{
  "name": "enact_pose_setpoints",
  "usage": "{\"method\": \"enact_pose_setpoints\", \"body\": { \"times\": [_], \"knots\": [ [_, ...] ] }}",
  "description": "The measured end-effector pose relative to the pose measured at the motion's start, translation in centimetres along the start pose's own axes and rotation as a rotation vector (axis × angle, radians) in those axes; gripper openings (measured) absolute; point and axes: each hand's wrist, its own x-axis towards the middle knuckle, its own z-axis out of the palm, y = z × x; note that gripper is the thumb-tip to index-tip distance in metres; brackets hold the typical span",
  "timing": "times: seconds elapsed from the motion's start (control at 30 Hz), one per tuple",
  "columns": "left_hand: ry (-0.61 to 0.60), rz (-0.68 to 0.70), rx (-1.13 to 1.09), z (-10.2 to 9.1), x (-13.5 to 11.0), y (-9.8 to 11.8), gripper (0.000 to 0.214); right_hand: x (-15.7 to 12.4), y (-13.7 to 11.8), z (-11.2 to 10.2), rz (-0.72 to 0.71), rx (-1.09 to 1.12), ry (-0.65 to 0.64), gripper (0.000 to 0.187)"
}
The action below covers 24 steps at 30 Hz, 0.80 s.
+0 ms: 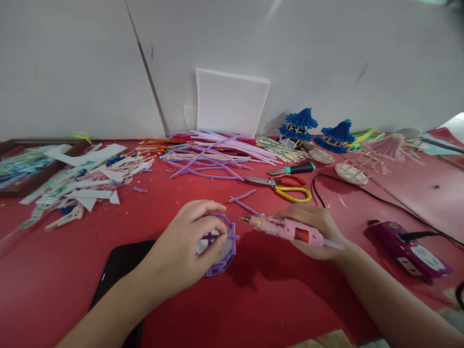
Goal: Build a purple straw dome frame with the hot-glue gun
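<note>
My left hand (197, 237) is closed over a round purple pipe-cleaner frame (226, 261) with a whitish middle. Thumb and fingers pinch a short purple piece (232, 237) at its right rim. My right hand (319, 224) is wrapped round a pink hot glue gun (286, 229), whose metal tip points left toward the frame, a small gap away. A clear glue stick (332, 244) sticks out of its back end. Beyond the glue gun's tip lie two cut purple pipe-cleaner lengths (243, 195) on the red table (203, 319).
Scissors (293, 193) and a utility knife (299, 168) lie behind the right hand. Several pipe cleaners (217, 154) are heaped at the back, near blue-roofed models (300, 121). A phone (121, 266), paper scraps (92, 191) and a purple power strip (408, 249) with a black cord flank the hands.
</note>
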Motion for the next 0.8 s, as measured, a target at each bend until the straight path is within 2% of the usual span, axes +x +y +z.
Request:
{"method": "enact_pose_setpoints", "body": {
  "times": [0.1,0.2,0.3,0.37,0.47,0.57,0.63,0.67,0.73,0.8],
  "knots": [
    [0.007,-0.026,-0.014,-0.1,0.0,0.1,0.016,-0.7,0.6,-0.8,0.052,-0.024,-0.062,0.025],
    [0.013,-0.061,-0.045,-0.4,-0.2,0.1,0.018,-2.1,1.1,-1.5,0.188,-0.080,-0.134,0.039],
    [0.034,-0.137,-0.054,-0.8,-1.1,0.0,0.031,-4.0,1.8,-1.8,0.328,-0.145,-0.135,0.051],
    [0.036,-0.181,-0.023,-0.9,-2.0,-0.2,0.049,-5.1,2.3,-2.0,0.374,-0.191,-0.121,0.053],
    [0.013,-0.146,0.046,-0.6,-3.5,-0.8,0.093,-5.5,2.5,-2.5,0.351,-0.270,-0.098,0.049],
    [-0.005,-0.144,0.040,-0.1,-4.3,-1.3,0.108,-3.8,1.3,-2.8,0.340,-0.353,0.098,0.035],
    [-0.005,-0.129,0.004,-0.1,-4.3,-1.3,0.106,-1.7,-0.4,-2.5,0.375,-0.293,0.268,0.019],
    [0.006,-0.126,-0.025,-0.1,-4.2,-1.3,0.101,-0.5,-1.3,-2.1,0.415,-0.192,0.291,0.013],
    [0.064,-0.170,-0.113,-0.1,-3.9,-1.3,0.084,1.7,-3.2,-1.0,0.527,0.112,0.181,0.015],
    [0.162,-0.304,-0.248,-0.1,-3.5,-1.4,0.060,3.6,-4.6,0.3,0.602,0.339,0.033,0.022]
  ]
}}
